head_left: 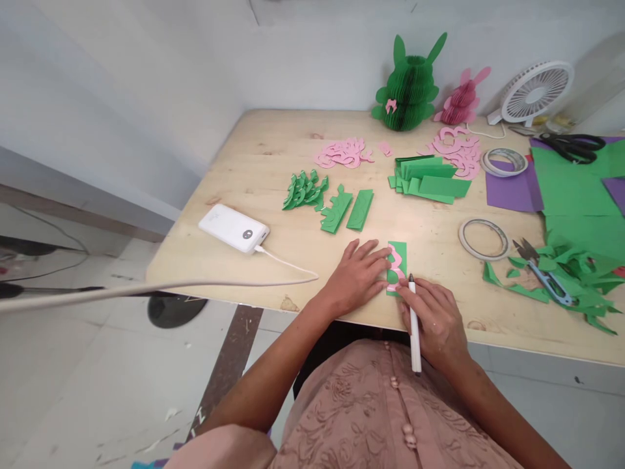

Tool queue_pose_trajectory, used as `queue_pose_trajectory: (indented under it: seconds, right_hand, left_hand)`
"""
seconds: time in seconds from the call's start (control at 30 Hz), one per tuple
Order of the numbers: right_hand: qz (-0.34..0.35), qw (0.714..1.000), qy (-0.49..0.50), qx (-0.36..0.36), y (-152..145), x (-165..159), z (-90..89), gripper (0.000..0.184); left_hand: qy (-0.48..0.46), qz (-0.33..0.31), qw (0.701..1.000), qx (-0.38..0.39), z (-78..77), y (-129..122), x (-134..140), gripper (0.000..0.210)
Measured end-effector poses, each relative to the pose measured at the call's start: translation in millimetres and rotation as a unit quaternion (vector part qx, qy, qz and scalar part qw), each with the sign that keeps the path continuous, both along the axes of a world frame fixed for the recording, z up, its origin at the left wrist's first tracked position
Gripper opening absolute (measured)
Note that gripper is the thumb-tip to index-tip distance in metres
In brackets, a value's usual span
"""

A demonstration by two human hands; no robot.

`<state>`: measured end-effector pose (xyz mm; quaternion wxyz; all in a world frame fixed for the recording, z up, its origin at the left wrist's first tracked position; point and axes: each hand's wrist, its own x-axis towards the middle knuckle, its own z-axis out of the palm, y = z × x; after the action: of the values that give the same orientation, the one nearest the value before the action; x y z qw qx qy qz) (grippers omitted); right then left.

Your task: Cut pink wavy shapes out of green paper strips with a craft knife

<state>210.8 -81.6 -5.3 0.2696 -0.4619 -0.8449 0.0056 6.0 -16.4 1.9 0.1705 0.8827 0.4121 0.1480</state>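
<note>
At the left of the wooden table [273, 163] lies a white power bank [233, 228], its cable [288, 262] running toward the front edge. Beyond it sit cut green shapes [303, 190] and two folded green pieces [347, 210], with pink cut-outs [342, 152] further back.

The left hand [359, 272] lies flat, fingers spread, fingertips pressing the left edge of a small green paper strip [396, 266] near the front edge of the table. A pink template [396, 267] lies on that strip. The right hand [437, 319] is closed around a white pen [414, 326], tip touching the strip's lower right edge.

Further right: a stack of green strips [432, 179], a tape roll [483, 239], small snips [541, 273] among green offcuts [581, 277]. At the back stand a green paper rabbit [407, 85], a pink one [461, 99] and a white fan [534, 91].
</note>
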Motion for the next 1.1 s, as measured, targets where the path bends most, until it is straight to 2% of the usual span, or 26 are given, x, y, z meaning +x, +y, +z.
queue_pose_trajectory:
  seconds: [0.8, 1.1]
  right_hand:
    - [-0.001, 1.000, 0.000, 0.003, 0.3, -1.7, 2.2, 0.028]
    - [-0.003, 1.000, 0.003, 0.007, 0.8, -4.3, 5.7, 0.024]
  left_hand:
    - [-0.004, -0.001, 1.000, 0.003, -1.4, 0.1, -0.7, 0.026]
    - [-0.033, 0.013, 0.999, -0.014, -3.5, 0.9, 0.2, 0.045]
